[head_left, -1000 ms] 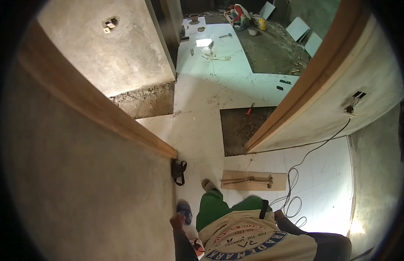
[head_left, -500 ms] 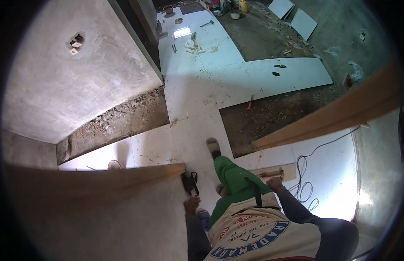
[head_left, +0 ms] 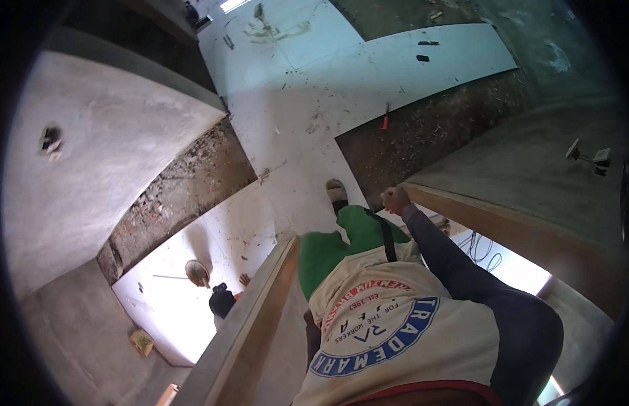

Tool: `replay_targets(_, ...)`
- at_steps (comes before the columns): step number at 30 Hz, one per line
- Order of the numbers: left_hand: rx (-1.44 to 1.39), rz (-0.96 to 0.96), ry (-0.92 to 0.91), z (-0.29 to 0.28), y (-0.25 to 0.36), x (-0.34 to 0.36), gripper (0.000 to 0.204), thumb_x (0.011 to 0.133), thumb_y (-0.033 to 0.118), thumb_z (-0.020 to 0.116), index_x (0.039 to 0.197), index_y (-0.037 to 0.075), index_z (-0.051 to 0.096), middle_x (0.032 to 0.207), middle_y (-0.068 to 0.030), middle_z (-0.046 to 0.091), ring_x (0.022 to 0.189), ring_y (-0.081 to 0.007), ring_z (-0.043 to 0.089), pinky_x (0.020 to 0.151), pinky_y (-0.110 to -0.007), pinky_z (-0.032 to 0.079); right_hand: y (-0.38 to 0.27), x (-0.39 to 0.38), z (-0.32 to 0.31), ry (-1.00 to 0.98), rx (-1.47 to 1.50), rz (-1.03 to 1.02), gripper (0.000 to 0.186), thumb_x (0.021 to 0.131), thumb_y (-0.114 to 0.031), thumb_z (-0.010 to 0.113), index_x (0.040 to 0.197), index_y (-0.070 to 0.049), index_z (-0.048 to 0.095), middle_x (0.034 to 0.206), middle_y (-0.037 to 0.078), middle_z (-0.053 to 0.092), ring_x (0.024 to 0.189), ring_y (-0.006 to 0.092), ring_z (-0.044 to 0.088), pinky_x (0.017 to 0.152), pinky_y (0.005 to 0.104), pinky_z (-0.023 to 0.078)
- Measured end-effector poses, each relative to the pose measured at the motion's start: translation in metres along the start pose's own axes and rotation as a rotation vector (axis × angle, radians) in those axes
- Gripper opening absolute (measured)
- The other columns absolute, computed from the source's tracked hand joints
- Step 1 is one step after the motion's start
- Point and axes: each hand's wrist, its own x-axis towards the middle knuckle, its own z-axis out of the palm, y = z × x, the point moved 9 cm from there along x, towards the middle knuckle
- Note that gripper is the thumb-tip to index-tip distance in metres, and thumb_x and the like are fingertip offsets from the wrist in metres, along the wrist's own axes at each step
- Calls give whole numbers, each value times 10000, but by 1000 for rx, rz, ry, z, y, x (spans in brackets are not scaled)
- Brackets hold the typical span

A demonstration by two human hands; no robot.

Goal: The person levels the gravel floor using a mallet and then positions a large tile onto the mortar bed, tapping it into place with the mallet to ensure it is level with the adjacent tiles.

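Observation:
My right hand (head_left: 395, 201) is curled closed in front of the door frame's wooden edge (head_left: 433, 199). Whether anything is inside its fingers does not show. Below my body's left side only a dark sleeve (head_left: 313, 335) of my left arm shows, with the hand itself hidden. One foot in a slipper (head_left: 335, 191) stands on the white floor tiles (head_left: 294, 186), and green trousers (head_left: 324, 254) cover my legs. Beyond my right hand, a red-handled tool (head_left: 385, 122) lies at the edge of the bare dirt strip (head_left: 422, 128).
Left of the wooden door jamb (head_left: 263, 318), another person's dark head covering (head_left: 223, 301) and hand (head_left: 244, 279) show near a round brownish thing (head_left: 198, 273). Two dark small objects (head_left: 422, 58) lie on the far tiles. A coiled cable (head_left: 487, 250) is at right. Rubble fills another untiled strip (head_left: 186, 176).
My view has shifted forward through the doorway. My right hand has moved up and left, to the door frame. My left hand and the black strapped object near it have gone out of sight.

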Motion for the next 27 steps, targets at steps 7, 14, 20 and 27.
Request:
replay_targets(7,-127,-69,-34,-62,113,92,226,961,236,585,846,73,692,665,-91,643,488,-174,565,425,-323,440,-52,58,-45,176,-47,-6,259,936,-276,658,847,-34,672,689,80,674,562,172,664,476,348,520)
replay_targets(14,132,4,-139,-110,202,227,201,957,219,598,853,85,705,665,-85,649,474,-163,556,399,-302,409,-2,1,-85,470,250,519,213,892,-158,570,971,15,666,618,116,576,472,256,583,442,427,493)
replay_targets(20,-645,-195,174,-231,380,403,147,936,190,633,900,86,730,683,-69,664,466,-140,543,398,-255,374,-12,0,-53,391,172,828,282,895,-193,576,910,72,671,746,200,701,578,283,681,515,437,547)
replay_targets(27,-210,141,-12,-290,707,529,281,1008,277,629,1081,17,704,944,-122,766,714,-152,697,533,-252,488,-68,156,-33,559,-429,142,339,922,-326,632,876,-5,728,875,235,732,929,380,725,813,492,555)
